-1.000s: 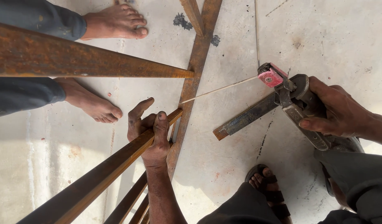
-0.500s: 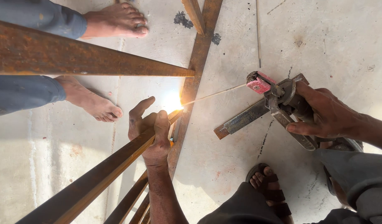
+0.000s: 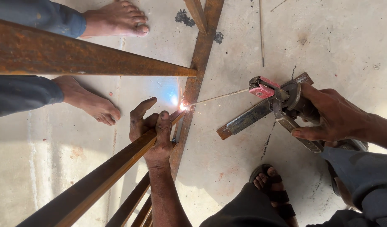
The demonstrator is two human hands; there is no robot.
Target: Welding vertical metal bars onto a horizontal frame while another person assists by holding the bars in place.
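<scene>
Arc spark [image 3: 183,106] now smaller w/ blue glare, right hand [image 3: 332,115] & electrode holder [image 3: 271,90] shifted slightly lower.

Rust-brown steel bar [image 3: 97,185] at 7 o'clock, orange-brown mottled. Second rusty bar [image 3: 84,59] at 10 o'clock, darker brown with orange patches. Floor strip [image 3: 200,54] at 12 o'clock, same rust tone. Electrode holder [image 3: 277,94] at 3 o'clock: red-pink jaw pad, grey-black metal. Welding rod [image 3: 221,97] pale grey. Spark [image 3: 183,106] white-yellow with blue glow. Concrete floor [image 3: 336,33] pale grey-beige, black scorch marks. Trouser cuffs [image 3: 55,19] blue. Sandal [image 3: 273,191] black.
</scene>
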